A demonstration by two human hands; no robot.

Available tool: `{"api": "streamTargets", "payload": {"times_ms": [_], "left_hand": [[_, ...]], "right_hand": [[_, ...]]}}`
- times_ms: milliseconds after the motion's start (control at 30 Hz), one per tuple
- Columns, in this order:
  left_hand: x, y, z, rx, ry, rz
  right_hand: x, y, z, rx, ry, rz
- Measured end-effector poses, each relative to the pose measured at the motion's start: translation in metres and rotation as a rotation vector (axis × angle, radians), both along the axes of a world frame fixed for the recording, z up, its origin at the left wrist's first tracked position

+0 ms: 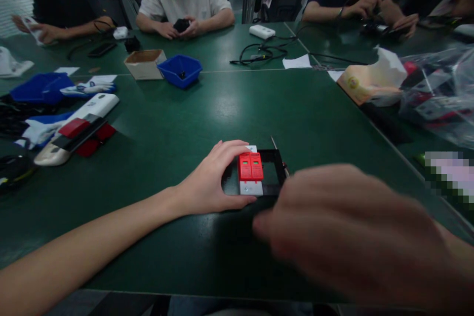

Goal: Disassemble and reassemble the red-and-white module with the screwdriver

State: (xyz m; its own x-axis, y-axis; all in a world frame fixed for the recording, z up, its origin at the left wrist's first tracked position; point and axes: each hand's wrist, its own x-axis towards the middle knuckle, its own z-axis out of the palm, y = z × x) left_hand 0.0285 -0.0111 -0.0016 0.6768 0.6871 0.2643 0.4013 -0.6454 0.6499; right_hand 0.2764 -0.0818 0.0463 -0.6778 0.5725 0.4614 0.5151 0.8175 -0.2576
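My left hand rests on the green table, thumb and fingers closed round the near and far ends of a surge protector. It has two red blocks with small green windows on a white base. Joined to or lying against its right side is a black rectangular frame. A thin metal rod pokes out beyond the frame's far edge. My right hand is large and blurred in front, over the table to the right, with fingers curled. Whatever it may hold is hidden.
A blue bin and a cardboard box stand farther back. At left lie a white device, red and black parts and gloves. Cables and a plastic bag are at right. Several people sit opposite.
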Motion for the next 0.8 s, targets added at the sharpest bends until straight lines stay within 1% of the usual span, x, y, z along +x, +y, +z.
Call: {"api": "streamTargets", "payload": {"times_ms": [33, 67, 100, 133, 200, 233, 300, 367, 567, 700, 800], "left_hand": [[0.0, 0.0, 0.0, 0.004, -0.016, -0.005], [0.0, 0.0, 0.0, 0.008, -0.033, -0.014], [0.0, 0.0, 0.001, 0.011, -0.05, -0.025], [0.0, 0.0, 0.001, 0.013, -0.064, -0.034], [0.0, 0.0, 0.001, 0.013, -0.083, -0.042], [-0.001, 0.0, 0.002, 0.011, -0.085, -0.041], [-0.001, -0.001, 0.003, 0.015, -0.088, -0.04], [-0.002, -0.002, 0.004, 0.027, -0.095, -0.042], [-0.001, -0.004, 0.003, 0.052, -0.096, -0.016], [0.0, -0.004, 0.002, 0.078, -0.075, -0.034], [0.001, -0.003, 0.002, 0.087, -0.07, -0.042]], "right_hand": [[0.006, 0.026, 0.002, 0.021, 0.019, -0.014], [0.012, 0.049, 0.001, 0.032, 0.093, -0.13], [0.019, 0.069, -0.005, -0.016, 0.13, -0.226], [0.025, 0.083, -0.013, -0.089, 0.153, -0.291], [0.034, 0.098, -0.032, -0.245, 0.165, -0.329], [0.037, 0.101, -0.042, -0.302, 0.157, -0.32], [0.038, 0.099, -0.055, -0.357, 0.156, -0.317], [0.036, 0.096, -0.06, -0.374, 0.151, -0.319], [0.031, 0.095, -0.059, -0.373, 0.143, -0.297], [0.029, 0.094, -0.06, -0.356, 0.159, -0.297], [0.027, 0.093, -0.059, -0.322, 0.184, -0.335]]}}
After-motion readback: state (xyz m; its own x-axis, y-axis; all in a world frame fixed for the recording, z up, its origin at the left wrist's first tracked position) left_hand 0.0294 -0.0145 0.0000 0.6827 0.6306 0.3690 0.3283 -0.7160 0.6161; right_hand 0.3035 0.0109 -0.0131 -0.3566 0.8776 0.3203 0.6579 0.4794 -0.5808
